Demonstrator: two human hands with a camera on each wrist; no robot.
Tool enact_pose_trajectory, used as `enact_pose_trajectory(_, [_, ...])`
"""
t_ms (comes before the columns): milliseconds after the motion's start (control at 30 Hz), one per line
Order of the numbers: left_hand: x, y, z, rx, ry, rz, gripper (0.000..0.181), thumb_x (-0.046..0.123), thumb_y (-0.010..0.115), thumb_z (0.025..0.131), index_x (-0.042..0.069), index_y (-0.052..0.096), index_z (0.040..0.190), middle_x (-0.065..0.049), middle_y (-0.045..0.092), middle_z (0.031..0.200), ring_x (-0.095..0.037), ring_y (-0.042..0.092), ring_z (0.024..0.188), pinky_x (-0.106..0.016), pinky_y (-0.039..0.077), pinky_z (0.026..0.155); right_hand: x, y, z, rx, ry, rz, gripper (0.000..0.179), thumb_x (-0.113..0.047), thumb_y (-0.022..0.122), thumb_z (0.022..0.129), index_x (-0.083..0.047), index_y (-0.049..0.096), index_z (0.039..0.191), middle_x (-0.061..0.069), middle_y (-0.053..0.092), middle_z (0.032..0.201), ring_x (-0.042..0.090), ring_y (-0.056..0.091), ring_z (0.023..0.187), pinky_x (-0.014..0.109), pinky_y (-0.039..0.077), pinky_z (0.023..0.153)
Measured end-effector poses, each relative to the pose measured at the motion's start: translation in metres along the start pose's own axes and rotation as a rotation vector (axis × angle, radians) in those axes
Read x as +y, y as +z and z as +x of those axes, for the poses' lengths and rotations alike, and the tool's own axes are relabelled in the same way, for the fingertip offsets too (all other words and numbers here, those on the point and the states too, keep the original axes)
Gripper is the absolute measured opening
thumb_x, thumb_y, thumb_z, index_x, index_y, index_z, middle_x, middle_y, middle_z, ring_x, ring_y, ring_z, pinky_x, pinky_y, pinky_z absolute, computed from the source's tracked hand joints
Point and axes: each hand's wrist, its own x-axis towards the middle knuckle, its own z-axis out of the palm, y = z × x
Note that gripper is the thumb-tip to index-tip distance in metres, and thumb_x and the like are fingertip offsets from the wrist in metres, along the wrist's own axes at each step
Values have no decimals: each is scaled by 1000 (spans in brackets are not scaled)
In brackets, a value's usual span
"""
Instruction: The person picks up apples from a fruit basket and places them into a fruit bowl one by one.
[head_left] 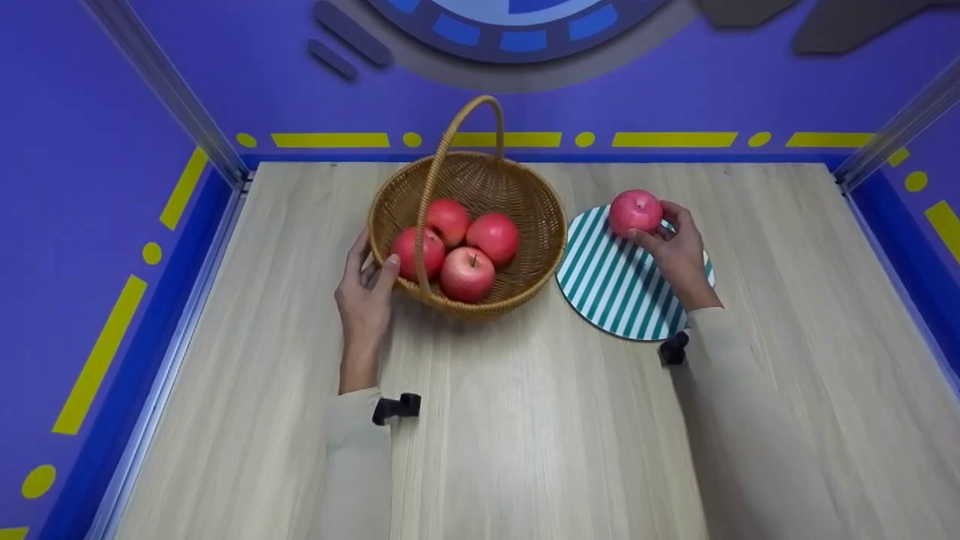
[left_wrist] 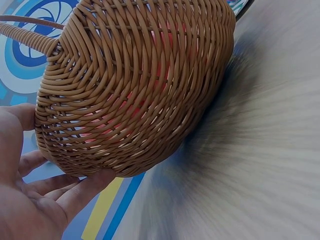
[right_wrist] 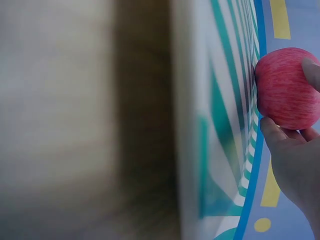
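My left hand [head_left: 365, 292] holds the left side of a brown wicker basket [head_left: 536, 217], its thumb at the rim. In the left wrist view, its spread fingers [left_wrist: 87, 192] touch the woven wall. Several red apples [head_left: 467, 274] lie inside the basket, partly behind its tall arched handle [head_left: 442, 150]. At the right, my right hand [head_left: 679, 255] pinches another red apple [head_left: 635, 213] between thumb and fingers. This apple is over the far part of a round green-and-white striped board [head_left: 615, 289]; whether it touches the board, I cannot tell.
Both basket and board are on a light wood-grain table [head_left: 495, 420], the board just right of the basket. Blue panels [head_left: 315, 105] with yellow marks stand along the back and sides. Black mounts [head_left: 397, 407] are on both sleeves.
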Motion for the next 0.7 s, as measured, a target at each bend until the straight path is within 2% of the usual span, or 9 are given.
enact_pose_trajectory(233, [-2, 0, 0, 7, -7, -7, 61, 15, 69, 104, 7, 47, 160, -20, 46, 160, -39, 53, 141, -47, 50, 110, 2, -1, -2, -12, -1, 4, 92, -22, 81, 97, -10, 23, 167, 12, 32, 169, 29, 38, 153, 41, 40, 119])
enact_pose_trajectory(433, [-27, -3, 9, 12, 22, 18, 63, 24, 71, 104, 15, 48, 161, -14, 47, 160, -33, 55, 139, -46, 52, 108, 3, -2, -3, -11, -5, 18, 92, -20, 82, 96, -8, 24, 166, 14, 34, 168, 30, 38, 152, 40, 41, 118])
enact_pose_trajectory(633, [-9, -1, 3, -1, -8, 4, 62, 15, 69, 104, 8, 46, 161, -19, 44, 161, -41, 51, 142, -48, 51, 109, 0, -4, -4, 25, -3, 2, 96, -30, 83, 95, -7, 24, 167, 16, 34, 167, 30, 38, 153, 38, 39, 120])
enact_pose_trajectory(700, [-12, -1, 4, -4, -9, 1, 62, 14, 68, 104, 8, 46, 161, -19, 44, 162, -43, 50, 142, -48, 51, 109, -2, -4, -4, 47, -10, -7, 95, -31, 81, 96, -7, 23, 167, 16, 34, 167, 29, 37, 153, 36, 38, 120])
